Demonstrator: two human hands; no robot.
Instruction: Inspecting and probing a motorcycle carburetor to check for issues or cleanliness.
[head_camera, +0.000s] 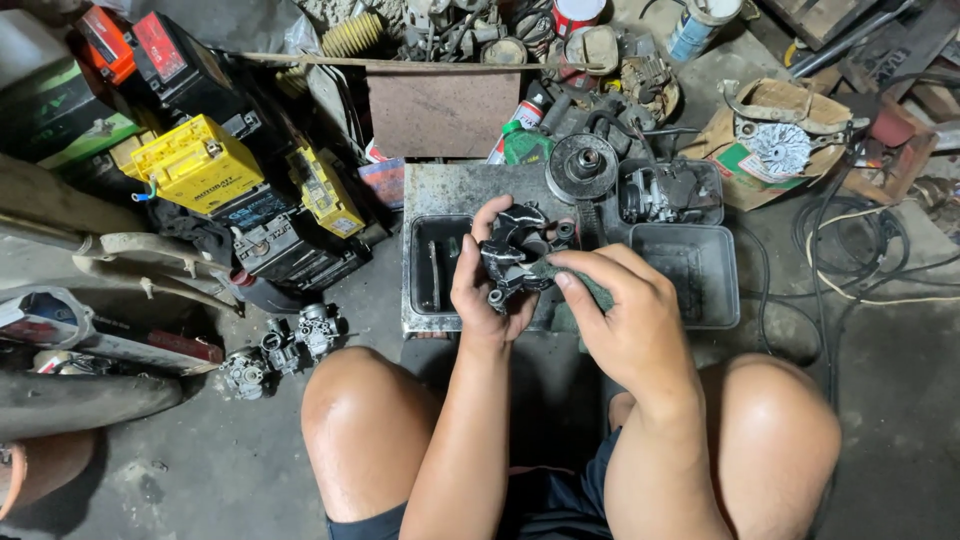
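Two bare hands meet over a grimy grey metal tray: the left hand is wrapped around a small black ribbed engine part, while the right hand pinches a dark green rag against it. Behind them lie a round grey pulley and a grey plastic tub. Yellow box-shaped batteries crowd the left, small silver carburettors lie by the left knee, and black cables coil to the right. Stained concrete floor shows bare patches only beside the knees.
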